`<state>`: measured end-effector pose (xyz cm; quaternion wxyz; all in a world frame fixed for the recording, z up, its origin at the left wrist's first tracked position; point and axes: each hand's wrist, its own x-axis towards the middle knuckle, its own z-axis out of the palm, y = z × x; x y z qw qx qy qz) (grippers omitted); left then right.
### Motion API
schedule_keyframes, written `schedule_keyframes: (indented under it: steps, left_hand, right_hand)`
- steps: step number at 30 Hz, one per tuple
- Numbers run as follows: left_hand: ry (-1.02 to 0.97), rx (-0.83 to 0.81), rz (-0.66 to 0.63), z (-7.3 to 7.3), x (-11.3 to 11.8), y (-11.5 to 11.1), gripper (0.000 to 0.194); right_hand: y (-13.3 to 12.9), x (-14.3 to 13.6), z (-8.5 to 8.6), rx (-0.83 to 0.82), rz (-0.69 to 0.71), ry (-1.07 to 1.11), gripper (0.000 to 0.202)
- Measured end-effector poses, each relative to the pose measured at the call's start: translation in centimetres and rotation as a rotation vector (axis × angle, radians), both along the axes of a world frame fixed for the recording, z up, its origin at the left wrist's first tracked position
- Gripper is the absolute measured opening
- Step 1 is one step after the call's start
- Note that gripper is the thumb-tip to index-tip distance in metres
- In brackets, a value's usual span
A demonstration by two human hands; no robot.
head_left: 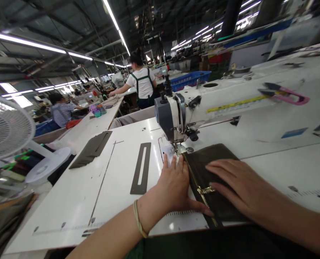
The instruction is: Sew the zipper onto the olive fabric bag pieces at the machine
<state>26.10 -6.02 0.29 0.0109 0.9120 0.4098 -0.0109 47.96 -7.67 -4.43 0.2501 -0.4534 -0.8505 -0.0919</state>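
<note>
A dark olive fabric piece [216,156] lies at the sewing machine head [173,117], its top left corner close to the needle area. Along its left edge runs a brass zipper [201,196] with a metal pull. My left hand [174,183], fingers spread, rests at that edge, fingertips just before the presser foot and thumb over the zipper. Flat on the fabric's right part lies my right hand [237,183], its fingers extended near the zipper pull. A grey-brown strip with a long slot [136,180] lies left of my left hand.
Stacked grey-brown pieces [91,151] lie on the white table [108,208] at the left. A white fan [48,162] stands beyond its left edge. Pink-handled snips [292,96] and a yellow tape measure [235,103] are on the machine arm. Two people [144,82] work further back.
</note>
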Motion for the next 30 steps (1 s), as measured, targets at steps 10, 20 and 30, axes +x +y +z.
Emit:
schedule_keyframes:
  steps: [10,20,30]
  left_hand:
    - [0.004,0.017,-0.004,-0.4,0.1,0.0,0.121]
    - [-0.071,-0.012,0.008,-0.4,-0.2,-0.3,0.121]
    - [-0.133,0.041,0.283,0.9,-8.3,-0.8,0.092]
  right_hand:
    - [-2.4,-2.8,2.5,-0.086,0.17,0.108,0.033]
    - [4.1,-0.7,-4.9,0.076,-0.057,-0.089,0.063]
    - [3.4,-0.9,-3.8,0.192,0.212,-0.022,0.053]
